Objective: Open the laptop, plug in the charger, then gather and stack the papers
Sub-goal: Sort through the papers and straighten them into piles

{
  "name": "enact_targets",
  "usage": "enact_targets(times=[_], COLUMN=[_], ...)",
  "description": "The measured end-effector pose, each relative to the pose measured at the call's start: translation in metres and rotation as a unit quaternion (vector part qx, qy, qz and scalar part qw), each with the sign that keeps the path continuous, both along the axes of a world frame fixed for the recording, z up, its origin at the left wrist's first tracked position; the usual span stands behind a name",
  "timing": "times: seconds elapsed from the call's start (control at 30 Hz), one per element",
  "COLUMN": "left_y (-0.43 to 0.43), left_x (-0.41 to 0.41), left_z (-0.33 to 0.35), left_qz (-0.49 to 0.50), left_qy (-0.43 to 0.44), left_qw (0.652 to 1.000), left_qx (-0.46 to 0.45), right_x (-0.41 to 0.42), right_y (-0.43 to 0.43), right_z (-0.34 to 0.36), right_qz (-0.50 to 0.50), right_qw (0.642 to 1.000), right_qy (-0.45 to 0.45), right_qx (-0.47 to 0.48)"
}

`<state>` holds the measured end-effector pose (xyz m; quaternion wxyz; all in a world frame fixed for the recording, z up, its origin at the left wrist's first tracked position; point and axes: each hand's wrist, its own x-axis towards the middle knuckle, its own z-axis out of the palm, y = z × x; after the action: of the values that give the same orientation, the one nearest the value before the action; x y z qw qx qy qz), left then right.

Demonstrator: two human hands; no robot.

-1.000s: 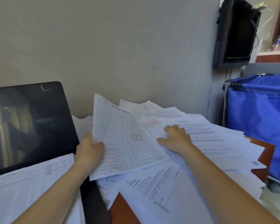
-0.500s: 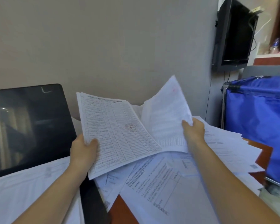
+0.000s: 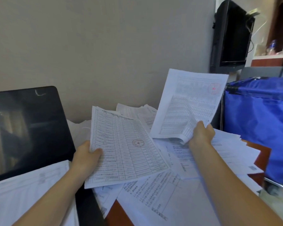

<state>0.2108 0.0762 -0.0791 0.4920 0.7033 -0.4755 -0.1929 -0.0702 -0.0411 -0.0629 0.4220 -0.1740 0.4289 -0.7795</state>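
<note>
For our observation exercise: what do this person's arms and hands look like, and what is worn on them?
The left forearm and right forearm are bare to the frame edge, no sleeves showing. The left hand and right hand wear no gloves, watch or bracelet.

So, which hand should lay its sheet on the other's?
Probably the right hand: its raised sheet hangs free, while the left hand holds the lower sheet nearly flat.
</note>
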Motion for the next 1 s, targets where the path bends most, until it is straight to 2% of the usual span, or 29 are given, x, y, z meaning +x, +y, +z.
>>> enact_targets(times=[0.2,0.3,0.37,0.43,0.57,0.67,0.73,0.83,0.93,1.0], left_y=[0.001,0.002,0.002,0.002,0.003,0.001,0.001,0.003,0.003,0.003], left_x=[-0.003,-0.006,-0.006,-0.006,-0.013,-0.012,-0.007,-0.001,-0.003,-0.004], left_z=[0.003,0.005,0.004,0.005,0.015,0.019,0.019,0.016,0.015,0.014], left_qz=[0.003,-0.001,-0.003,-0.005,-0.007,0.027,0.013,-0.044,-0.053,-0.047], left_qy=[-0.026,-0.015,-0.014,-0.005,0.038,0.106,0.131,0.074,0.005,-0.013], left_qw=[1.0,1.0,1.0,1.0,0.999,0.992,0.99,0.994,0.995,0.996], left_qx=[0.009,0.012,0.019,0.023,0.033,0.056,0.051,0.074,0.087,0.074], right_x=[-0.001,0.007,0.017,0.028,0.051,0.071,0.079,0.08,0.066,0.05], right_y=[0.006,0.007,0.012,0.017,0.028,0.039,0.044,0.046,0.045,0.043], right_z=[0.004,0.006,0.006,0.003,-0.007,-0.019,-0.021,-0.015,-0.008,0.001], right_qz=[0.006,0.121,0.225,0.286,0.335,0.348,0.335,0.314,0.306,0.265], right_qw=[1.0,0.992,0.969,0.938,0.867,0.8,0.775,0.747,0.656,0.588], right_qy=[-0.013,0.033,0.103,0.195,0.368,0.487,0.535,0.585,0.689,0.761], right_qx=[0.01,0.013,0.023,0.022,0.027,0.041,0.025,0.009,0.028,0.074])
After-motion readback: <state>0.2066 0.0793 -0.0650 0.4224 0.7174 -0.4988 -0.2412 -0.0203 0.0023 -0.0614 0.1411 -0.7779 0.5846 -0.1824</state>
